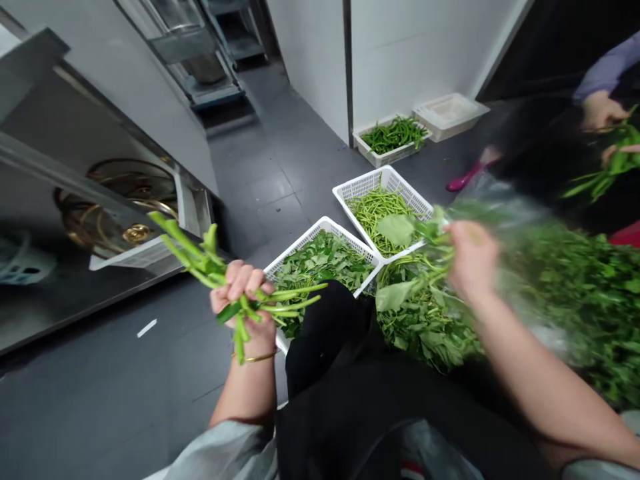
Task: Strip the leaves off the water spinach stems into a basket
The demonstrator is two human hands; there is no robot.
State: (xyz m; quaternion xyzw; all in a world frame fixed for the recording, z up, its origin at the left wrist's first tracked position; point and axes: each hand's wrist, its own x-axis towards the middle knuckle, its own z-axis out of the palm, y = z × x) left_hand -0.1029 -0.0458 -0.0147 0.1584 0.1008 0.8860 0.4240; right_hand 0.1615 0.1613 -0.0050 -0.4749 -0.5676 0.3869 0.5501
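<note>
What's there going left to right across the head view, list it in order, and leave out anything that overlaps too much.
Pale basket, white strip, left hand gripping green stems, basket of leaves, basket of green beans, right hand holding leafy stems, another person's hand.

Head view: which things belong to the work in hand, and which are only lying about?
Seemingly in use:
green stems, left hand
leafy sprig, right hand
leafy heap
leaf basket

Seemingly lying about:
white strip on floor
pale tray

No lettering, label, brand, number or sign can be read anywhere here.
</note>
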